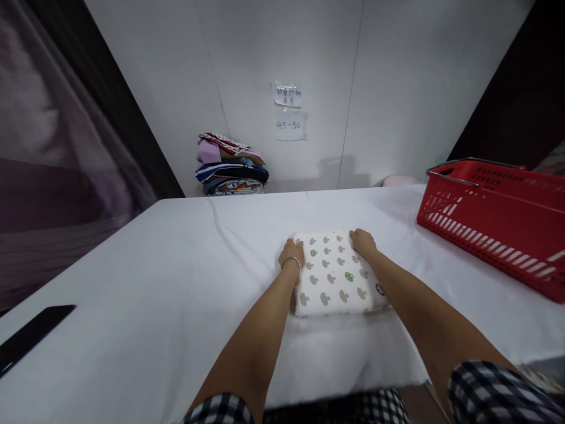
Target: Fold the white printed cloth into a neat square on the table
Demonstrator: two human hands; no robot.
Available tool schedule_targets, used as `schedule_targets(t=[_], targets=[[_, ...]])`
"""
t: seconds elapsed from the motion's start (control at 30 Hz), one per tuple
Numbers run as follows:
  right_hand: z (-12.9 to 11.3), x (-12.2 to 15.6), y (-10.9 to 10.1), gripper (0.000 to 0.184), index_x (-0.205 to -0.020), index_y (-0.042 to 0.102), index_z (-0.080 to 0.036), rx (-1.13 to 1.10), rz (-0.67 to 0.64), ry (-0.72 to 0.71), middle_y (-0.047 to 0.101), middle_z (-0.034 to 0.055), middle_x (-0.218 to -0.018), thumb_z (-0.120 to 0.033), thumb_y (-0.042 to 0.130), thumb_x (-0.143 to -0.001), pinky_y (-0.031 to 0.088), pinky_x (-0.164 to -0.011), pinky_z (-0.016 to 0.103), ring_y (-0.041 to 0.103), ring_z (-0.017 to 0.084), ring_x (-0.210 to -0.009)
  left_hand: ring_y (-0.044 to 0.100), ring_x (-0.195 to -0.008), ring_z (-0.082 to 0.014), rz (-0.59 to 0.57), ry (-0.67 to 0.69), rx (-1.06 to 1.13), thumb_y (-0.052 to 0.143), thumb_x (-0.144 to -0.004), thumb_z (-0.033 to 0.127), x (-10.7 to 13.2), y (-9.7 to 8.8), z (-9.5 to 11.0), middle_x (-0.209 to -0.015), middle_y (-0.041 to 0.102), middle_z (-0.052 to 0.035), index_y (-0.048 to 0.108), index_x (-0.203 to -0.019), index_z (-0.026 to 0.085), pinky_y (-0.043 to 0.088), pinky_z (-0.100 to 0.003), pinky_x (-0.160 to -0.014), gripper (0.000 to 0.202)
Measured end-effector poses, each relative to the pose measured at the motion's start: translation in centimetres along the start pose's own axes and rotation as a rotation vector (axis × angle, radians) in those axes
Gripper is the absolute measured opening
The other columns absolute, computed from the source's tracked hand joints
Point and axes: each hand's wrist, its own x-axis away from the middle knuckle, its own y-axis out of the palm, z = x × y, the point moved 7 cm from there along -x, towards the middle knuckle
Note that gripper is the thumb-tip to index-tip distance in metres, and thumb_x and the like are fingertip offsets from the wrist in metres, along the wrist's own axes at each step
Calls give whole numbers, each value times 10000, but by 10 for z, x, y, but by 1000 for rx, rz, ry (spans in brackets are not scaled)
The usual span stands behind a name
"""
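Note:
A folded white cloth [335, 275] printed with grey and green mushroom shapes lies on the white table [154, 282] in front of me. My left hand [291, 253] rests on its far left corner, fingers curled over the edge, a thin bracelet at the wrist. My right hand [362, 241] presses on its far right corner, fingers bent over the edge. Both forearms reach forward along the sides of the cloth.
A red plastic basket [494, 224] stands at the right of the table. A stack of folded clothes [230, 165] sits at the far edge by the white wall with paper notes [289, 112]. A black flat object [30, 335] lies at the near left.

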Motion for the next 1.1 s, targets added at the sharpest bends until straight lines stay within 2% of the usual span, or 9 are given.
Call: schedule_targets(t=[0.17, 0.27, 0.4, 0.57, 0.7, 0.8, 0.9, 1.0, 1.1], targets=[[0, -4, -1, 439, -935, 618, -154, 8, -36, -10, 643, 132, -948, -436, 288, -875, 412, -741, 297, 577, 227, -917, 557, -1019, -270, -1, -7, -15, 344, -856, 447, 1, -1, 1, -1120, 583, -130, 472, -1059, 194, 414, -366, -812, 350], [-1, -5, 1, 477, -967, 609, -151, 15, -51, -13, 644, 131, -950, -490, 289, -866, 415, -732, 303, 579, 234, -909, 557, -1019, -262, -4, -1, -55, 326, -863, 435, 2, -1, 3, -1146, 570, -126, 464, -1076, 190, 418, -358, -811, 352], [-3, -7, 5, 440, -1004, 599, -142, 30, -52, -36, 611, 147, -1059, -402, 262, -891, 399, -775, 299, 558, 227, -975, 556, -1018, -265, -4, 3, -74, 318, -864, 442, 2, -1, 3, -1137, 575, -122, 463, -1079, 189, 420, -363, -808, 362], [-9, -4, -2, 450, -977, 605, -132, 63, -47, -69, 618, 153, -1030, -388, 244, -897, 398, -784, 302, 561, 229, -976, 557, -1017, -270, -9, -1, -66, 321, -862, 441, 1, -1, 2, -1127, 580, -121, 460, -1081, 187, 417, -368, -808, 363], [-18, 24, -14, 466, -1161, 497, -133, 89, 2, -125, 563, 165, -1139, -443, 298, -876, 381, -843, 351, 513, 254, -1057, 563, -1007, -263, -2, -2, -57, 331, -860, 437, 0, 0, 1, -1117, 584, -125, 466, -1065, 187, 420, -358, -795, 350], [-30, 64, -16, 541, -1301, 348, -150, 145, 121, -364, 403, 150, -1335, -467, 325, -863, 274, -973, 404, 335, 262, -1235, 568, -997, -262, 6, 0, -52, 337, -857, 444, 0, 1, 1, -1115, 584, -131, 472, -1056, 184, 422, -355, -786, 354], [-31, 97, -3, 532, -1298, 359, -175, 206, 137, -557, 336, 122, -1390, -482, 289, -870, 268, -984, 425, 244, 254, -1291, 564, -1002, -261, 6, 6, -46, 344, -856, 438, 0, 1, 2, -1118, 580, -137, 474, -1061, 179, 417, -353, -793, 355], [-21, 105, 9, 517, -1288, 379, -203, 211, 74, -550, 344, 98, -1390, -492, 269, -874, 320, -953, 413, 242, 241, -1296, 553, -1025, -262, -15, -3, -3, 368, -847, 445, -1, 1, 1, -1127, 576, -144, 472, -1075, 174, 410, -351, -811, 370], [-19, 102, 9, 515, -1288, 381, -210, 223, 69, -545, 335, 88, -1397, -494, 273, -873, 318, -961, 421, 237, 237, -1299, 540, -1049, -254, -40, 10, 97, 379, -835, 490, 1, -1, -4, -1134, 573, -144, 466, -1109, 166, 398, -338, -840, 432]])
